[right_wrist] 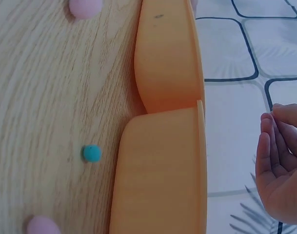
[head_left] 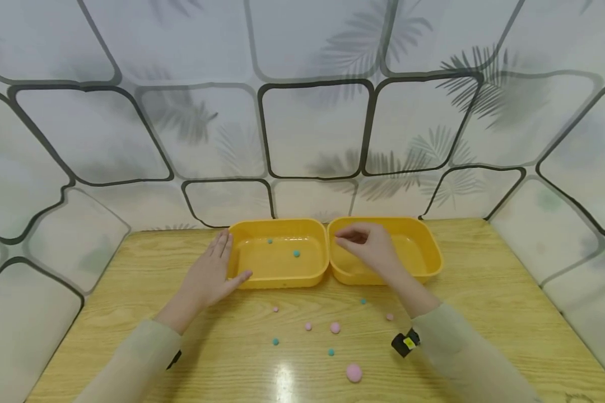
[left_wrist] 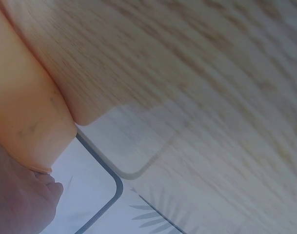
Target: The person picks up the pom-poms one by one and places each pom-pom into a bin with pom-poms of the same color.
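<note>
My left hand [head_left: 212, 274] rests against the left end of a yellow tray [head_left: 282, 284]. Its fingers lie along the end wall and the thumb reaches over the front rim. Two small turquoise balls, a nearer ball [head_left: 296, 253] and a farther ball [head_left: 269, 241], lie inside that tray. Over a second yellow tray [head_left: 428, 263], my right hand [head_left: 373, 246] hovers with bent fingers, thumb tip close to the fingertips. In the right wrist view, the fingertips [right_wrist: 266, 117] come together above the tray's rim; I cannot tell whether a small ball is between them.
Both trays stand side by side at the back of the wooden table [head_left: 222, 358], before a patterned cloth wall [head_left: 312, 134]. Several loose pink and turquoise balls lie in front, including a large pink ball [head_left: 354, 373] and a turquoise ball [head_left: 275, 341].
</note>
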Tool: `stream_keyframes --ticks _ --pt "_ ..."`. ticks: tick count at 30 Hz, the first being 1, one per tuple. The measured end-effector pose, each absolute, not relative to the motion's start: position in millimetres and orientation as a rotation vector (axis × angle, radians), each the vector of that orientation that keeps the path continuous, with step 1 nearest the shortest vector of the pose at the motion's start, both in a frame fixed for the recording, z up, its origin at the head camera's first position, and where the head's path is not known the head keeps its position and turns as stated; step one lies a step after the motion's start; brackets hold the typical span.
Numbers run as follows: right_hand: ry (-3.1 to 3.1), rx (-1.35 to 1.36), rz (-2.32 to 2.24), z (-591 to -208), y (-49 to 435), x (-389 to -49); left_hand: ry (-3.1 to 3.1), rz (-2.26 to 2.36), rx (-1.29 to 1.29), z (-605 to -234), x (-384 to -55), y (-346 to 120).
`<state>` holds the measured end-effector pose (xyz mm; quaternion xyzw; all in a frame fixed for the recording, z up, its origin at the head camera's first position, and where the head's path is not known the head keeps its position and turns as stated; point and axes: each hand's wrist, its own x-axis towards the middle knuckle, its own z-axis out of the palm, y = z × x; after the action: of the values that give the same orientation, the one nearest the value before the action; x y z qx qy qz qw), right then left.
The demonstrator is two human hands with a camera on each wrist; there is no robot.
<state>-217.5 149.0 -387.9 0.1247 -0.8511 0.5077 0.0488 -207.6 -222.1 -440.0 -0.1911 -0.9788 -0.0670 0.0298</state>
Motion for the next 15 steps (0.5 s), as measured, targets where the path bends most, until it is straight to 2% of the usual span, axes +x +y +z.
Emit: stream_keyframes --ticks 15 --pt "-2.585 0.333 1.467 -401 186 -193 -3.026 -0.21 -0.581 -438 -205 -221"
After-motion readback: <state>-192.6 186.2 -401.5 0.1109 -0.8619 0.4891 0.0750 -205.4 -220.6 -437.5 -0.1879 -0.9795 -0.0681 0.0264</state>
